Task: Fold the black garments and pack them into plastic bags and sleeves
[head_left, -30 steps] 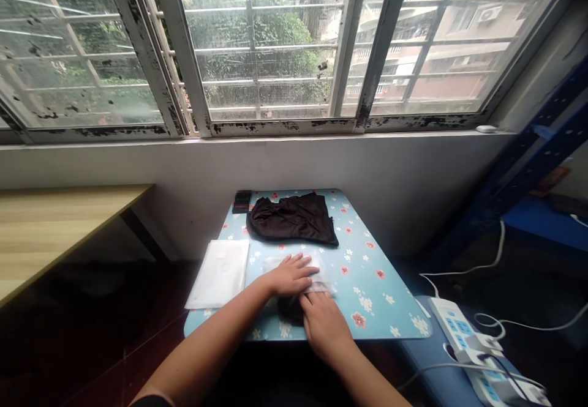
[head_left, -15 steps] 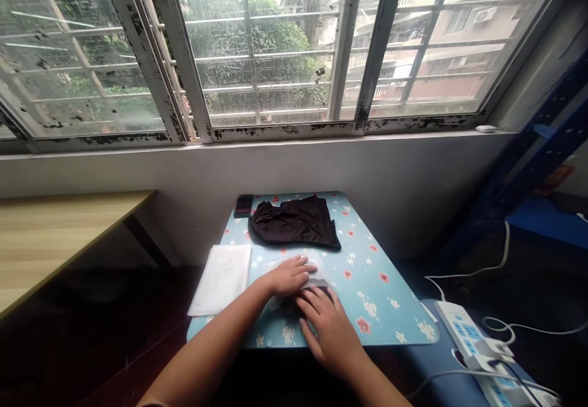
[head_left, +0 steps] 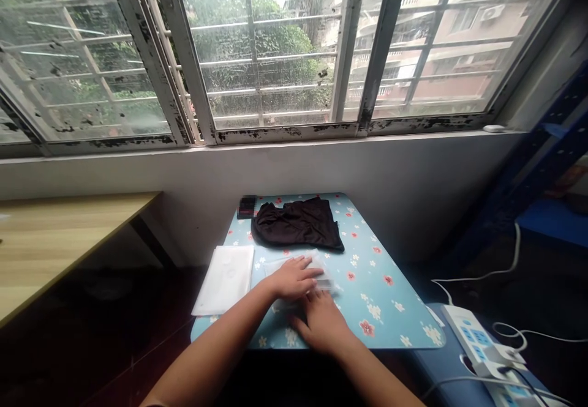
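A clear plastic bag [head_left: 327, 272] lies on the flowered table near its front. My left hand [head_left: 294, 277] rests flat across the bag, its fingers stretched out and slightly spread. Close against it on the near side is my right hand [head_left: 324, 324], with its thumb apart and its fingers pointing forward at the bag's near edge. The right fingertips are partly hidden at the bag and beside the left hand. Behind the bag lies a folded dark cloth item [head_left: 298, 222]. A stack of white translucent bags [head_left: 223, 281] sits left of my left forearm.
The light blue flowered table [head_left: 395, 327] stands against the wall under a barred window. A small dark pixelated object [head_left: 247, 207] is at its back left corner. On the left is a wooden desk [head_left: 68, 229]. Power strips [head_left: 475, 339] with cables are at the lower right.
My right hand has moved forward and closer to my left hand at the bag. The dark material that showed by the right fingers is now out of sight. The view has shifted slightly.
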`<action>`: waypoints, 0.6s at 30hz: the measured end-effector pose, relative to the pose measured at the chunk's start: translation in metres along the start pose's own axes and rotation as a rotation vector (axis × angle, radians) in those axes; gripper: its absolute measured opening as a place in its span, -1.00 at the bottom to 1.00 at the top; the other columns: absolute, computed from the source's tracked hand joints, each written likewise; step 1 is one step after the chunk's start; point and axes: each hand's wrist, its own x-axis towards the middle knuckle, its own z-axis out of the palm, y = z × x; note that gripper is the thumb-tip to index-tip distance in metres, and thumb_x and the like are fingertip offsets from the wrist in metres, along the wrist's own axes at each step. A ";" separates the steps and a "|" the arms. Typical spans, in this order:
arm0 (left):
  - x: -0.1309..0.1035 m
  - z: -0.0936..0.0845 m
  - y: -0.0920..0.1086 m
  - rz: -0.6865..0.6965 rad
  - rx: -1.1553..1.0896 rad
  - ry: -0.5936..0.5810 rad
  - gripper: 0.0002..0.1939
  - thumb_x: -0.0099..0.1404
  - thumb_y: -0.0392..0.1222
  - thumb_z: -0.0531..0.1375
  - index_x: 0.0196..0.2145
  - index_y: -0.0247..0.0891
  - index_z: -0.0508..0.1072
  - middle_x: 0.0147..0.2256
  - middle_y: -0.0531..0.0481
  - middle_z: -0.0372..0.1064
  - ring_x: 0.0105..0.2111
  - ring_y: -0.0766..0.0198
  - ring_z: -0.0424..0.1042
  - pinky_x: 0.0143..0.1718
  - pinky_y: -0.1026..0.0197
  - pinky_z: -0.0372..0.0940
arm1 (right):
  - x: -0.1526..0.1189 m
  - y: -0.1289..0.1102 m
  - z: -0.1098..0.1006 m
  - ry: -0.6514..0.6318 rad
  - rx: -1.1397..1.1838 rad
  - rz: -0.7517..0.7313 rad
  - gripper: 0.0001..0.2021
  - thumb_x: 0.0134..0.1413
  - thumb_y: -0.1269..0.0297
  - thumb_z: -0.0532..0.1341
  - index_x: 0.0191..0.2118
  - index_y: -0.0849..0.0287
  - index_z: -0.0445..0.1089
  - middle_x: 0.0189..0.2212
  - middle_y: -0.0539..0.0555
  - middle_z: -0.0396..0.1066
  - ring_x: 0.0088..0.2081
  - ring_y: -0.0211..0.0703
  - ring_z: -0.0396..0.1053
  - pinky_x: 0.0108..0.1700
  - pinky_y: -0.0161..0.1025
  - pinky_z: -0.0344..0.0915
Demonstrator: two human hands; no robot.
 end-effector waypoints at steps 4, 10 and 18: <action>-0.005 0.001 0.001 0.015 0.018 0.055 -0.50 0.49 -0.02 0.04 0.34 0.03 0.29 0.47 -0.05 -0.14 0.43 -0.24 -0.11 0.38 -0.32 -0.11 | 0.004 0.010 -0.008 -0.061 0.011 -0.064 -0.39 0.23 0.07 0.23 0.34 0.16 0.28 0.31 0.28 0.28 0.34 0.30 0.14 0.37 0.24 -0.04; -0.047 -0.003 -0.002 0.074 -0.020 0.355 -0.53 0.38 -0.28 0.10 0.21 -0.09 0.44 0.38 -0.10 0.11 0.38 -0.06 0.07 0.40 -0.18 -0.02 | -0.022 0.022 -0.012 0.011 -0.029 -0.147 -0.39 0.24 0.04 0.23 0.34 0.13 0.27 0.31 0.31 0.25 0.31 0.28 0.20 0.32 0.23 0.11; -0.120 0.019 -0.010 -0.022 0.104 0.458 -0.34 0.04 -0.57 0.08 0.02 -0.06 0.53 0.18 -0.03 0.40 0.17 0.04 0.35 0.22 -0.07 0.30 | -0.060 0.036 -0.010 0.358 0.171 -0.549 -0.73 0.30 0.42 0.11 -0.02 0.08 0.49 -0.18 0.10 0.59 -0.13 -0.10 0.51 0.01 -0.11 0.41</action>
